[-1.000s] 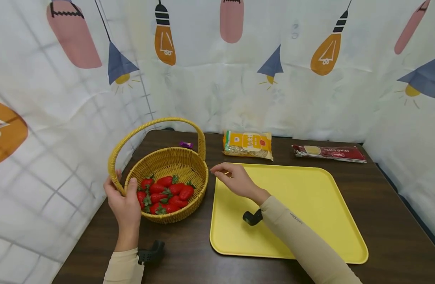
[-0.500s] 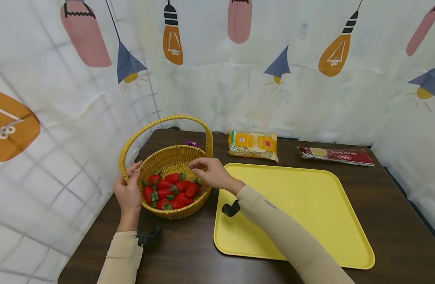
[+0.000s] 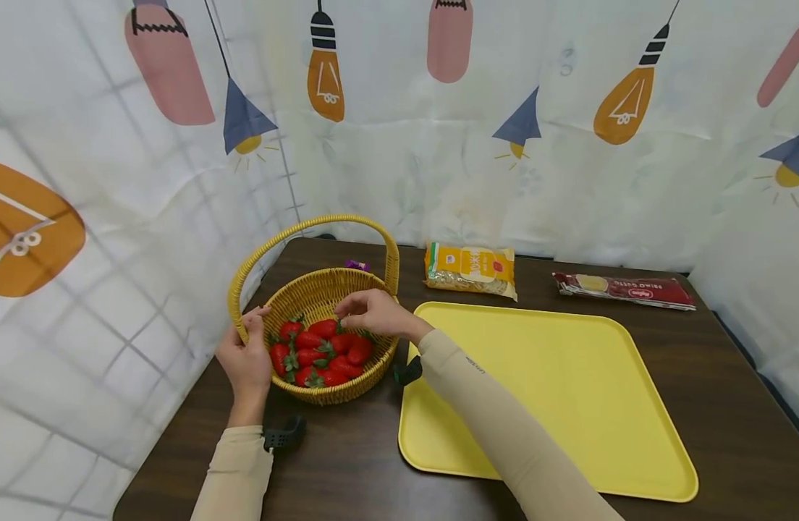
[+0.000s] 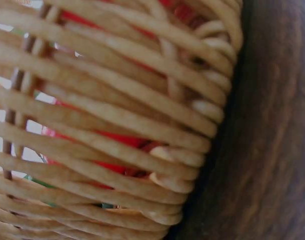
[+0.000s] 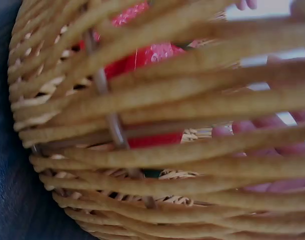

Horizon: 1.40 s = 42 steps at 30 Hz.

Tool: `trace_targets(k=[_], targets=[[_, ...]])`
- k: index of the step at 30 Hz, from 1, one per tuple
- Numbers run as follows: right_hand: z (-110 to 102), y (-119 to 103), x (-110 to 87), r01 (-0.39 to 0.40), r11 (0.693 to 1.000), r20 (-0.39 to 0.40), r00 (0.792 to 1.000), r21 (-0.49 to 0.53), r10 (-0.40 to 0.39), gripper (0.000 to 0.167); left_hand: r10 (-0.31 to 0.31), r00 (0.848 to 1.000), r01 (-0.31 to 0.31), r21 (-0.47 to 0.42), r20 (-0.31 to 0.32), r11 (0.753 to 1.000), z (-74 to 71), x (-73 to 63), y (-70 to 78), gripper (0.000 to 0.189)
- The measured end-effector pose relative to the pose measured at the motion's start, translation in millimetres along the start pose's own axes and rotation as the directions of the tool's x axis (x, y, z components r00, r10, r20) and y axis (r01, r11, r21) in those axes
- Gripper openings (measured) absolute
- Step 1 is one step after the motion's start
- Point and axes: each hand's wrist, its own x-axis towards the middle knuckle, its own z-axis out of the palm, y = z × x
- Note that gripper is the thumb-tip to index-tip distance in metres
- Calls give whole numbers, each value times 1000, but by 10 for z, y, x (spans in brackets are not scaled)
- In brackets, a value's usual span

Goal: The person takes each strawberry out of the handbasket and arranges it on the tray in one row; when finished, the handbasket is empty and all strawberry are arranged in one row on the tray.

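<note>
A round yellow wicker basket with a tall arched handle holds several red strawberries with green leaves. My left hand grips the basket's left side, where the handle meets the rim; some of its fingers are hidden behind the handle. Over the basket's right rim reaches my right hand, bent fingers pointing down. Its fingertips are right at the leafy end of the rearmost strawberry; I cannot tell whether they pinch it. Both wrist views look through the basket's weave, and fingers show through it in the right one.
A yellow tray lies right of the basket, under the right forearm. Along the table's back are a small purple wrapped piece, a yellow-orange bag and a long red packet. A patterned curtain surrounds the dark wooden table.
My right hand has moved left from beside the basket, over its rim and down to the strawberries. My left hand stays on the basket. The whole head view has shifted slightly.
</note>
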Motion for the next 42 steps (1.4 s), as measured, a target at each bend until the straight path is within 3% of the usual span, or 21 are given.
trace_targets(k=[5,9,12,16,19,28,32,36,42], targets=[[15,-34,-17,-4,1000,25,1000,-9,4,32,52,997,-46,102,-56,994,-13,-23,8,34],[-1,-30,9,-19,1000,118,993,-25,22,35,83,994,-73,136,-75,988,-15,-20,11,33],[-42,18,55,-49,998,202,979,38,41,36,92,993,-80,145,-80,986,-14,-19,12,34],[-103,2,80,-133,988,319,942,72,104,37,98,991,-84,149,-86,985,-11,-32,0,34],[-122,-12,85,-166,986,382,912,15,147,35,103,991,-89,153,-86,984,-9,-54,-13,34],[-126,-12,90,-150,989,493,859,-14,138,31,102,991,-90,142,-81,986,-9,-66,-7,35],[-122,-22,85,-177,984,572,809,13,138,30,104,992,-92,143,-76,985,-16,-60,1,35],[-124,-14,83,-203,979,629,757,-30,176,28,114,991,-102,148,-70,984,-14,-51,18,35],[-128,-22,72,-199,977,650,733,-79,201,29,131,990,-120,160,-60,980,-11,-46,23,35]])
